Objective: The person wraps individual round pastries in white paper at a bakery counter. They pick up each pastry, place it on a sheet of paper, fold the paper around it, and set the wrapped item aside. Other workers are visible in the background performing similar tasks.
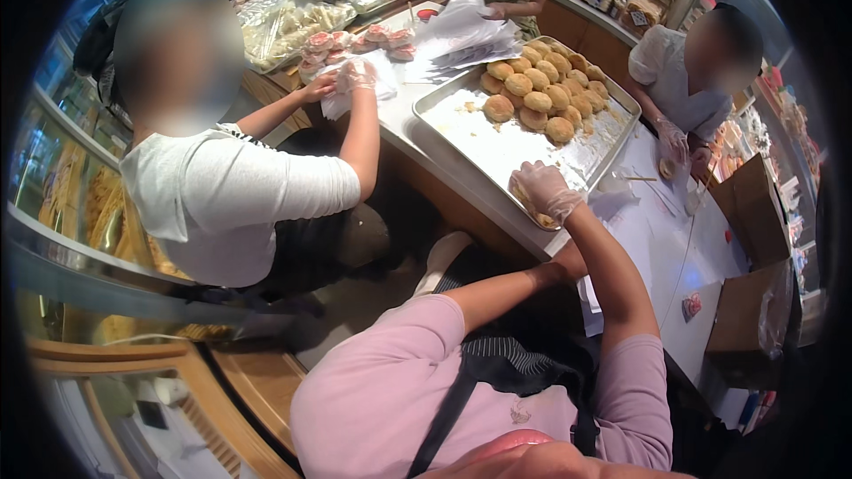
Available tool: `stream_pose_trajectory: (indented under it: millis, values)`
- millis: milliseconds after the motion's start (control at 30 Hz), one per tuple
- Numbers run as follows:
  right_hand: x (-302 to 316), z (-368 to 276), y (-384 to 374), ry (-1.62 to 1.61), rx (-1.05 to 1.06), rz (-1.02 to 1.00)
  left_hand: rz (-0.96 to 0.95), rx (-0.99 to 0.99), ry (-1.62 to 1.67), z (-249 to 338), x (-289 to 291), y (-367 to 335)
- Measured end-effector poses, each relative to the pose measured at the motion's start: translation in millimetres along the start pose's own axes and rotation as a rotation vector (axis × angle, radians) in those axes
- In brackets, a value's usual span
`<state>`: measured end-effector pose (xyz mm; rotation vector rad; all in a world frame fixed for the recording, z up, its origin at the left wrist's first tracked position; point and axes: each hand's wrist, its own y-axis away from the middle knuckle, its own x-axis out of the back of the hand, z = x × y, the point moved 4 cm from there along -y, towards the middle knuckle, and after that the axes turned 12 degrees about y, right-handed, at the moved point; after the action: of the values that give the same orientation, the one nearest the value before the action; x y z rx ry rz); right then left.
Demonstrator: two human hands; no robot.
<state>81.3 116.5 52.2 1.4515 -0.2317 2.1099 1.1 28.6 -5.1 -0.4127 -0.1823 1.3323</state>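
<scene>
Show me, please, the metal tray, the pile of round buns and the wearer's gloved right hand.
Metal tray [461, 137]: head view, on its bare bottom, left of the buns.
Pile of round buns [557, 96]: head view, on a bun near its middle.
Gloved right hand [543, 191]: head view, on its back.

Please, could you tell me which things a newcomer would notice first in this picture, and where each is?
Probably the heap of round golden pastries comes first, piled toward the far end of a large metal tray. Next is the wearer's right hand, in a clear glove at the tray's near end. The red-and-white items also stand out at upper left, just beyond a co-worker's gloved hand.
</scene>
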Motion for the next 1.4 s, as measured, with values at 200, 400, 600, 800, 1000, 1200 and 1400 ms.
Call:
stream_pose_trajectory:
  millis: [200, 400, 600, 800, 1000, 1200, 1400]
  values:
    - [-29.5, 49.4, 31.7, -0.832, -0.348, 0.563, 0.020, -0.231, -0.278, -28.8, -2.8, -3.5]
    - [-48.6, 80.2, 128.3, -1.589, -0.718, 0.890, 0.080, -0.279, -0.263, -23.0, 7.4, -8.4]
    - [-126.6, 78.0, 208.1, -1.148, -1.073, 0.921, 0.102, -0.193, -0.281, -7.8, 3.8, -7.1]
    - [-119.9, 38.9, 241.1, -0.657, -1.182, 0.575, 0.098, -0.106, -0.293, -4.7, 7.5, -5.4]
    - [-113.4, 28.3, 260.8, -0.611, -1.093, 0.656, 0.067, -0.089, -0.290, -5.1, 3.6, -7.7]
    - [-106.9, 29.9, 281.5, -0.694, -0.948, 0.729, -0.348, -0.031, -0.132, 2.0, 5.7, -14.1]
    - [-96.3, 20.7, 322.7, -1.096, -1.016, 0.653, -0.648, -0.036, -0.243, 14.5, -4.8, 4.1]
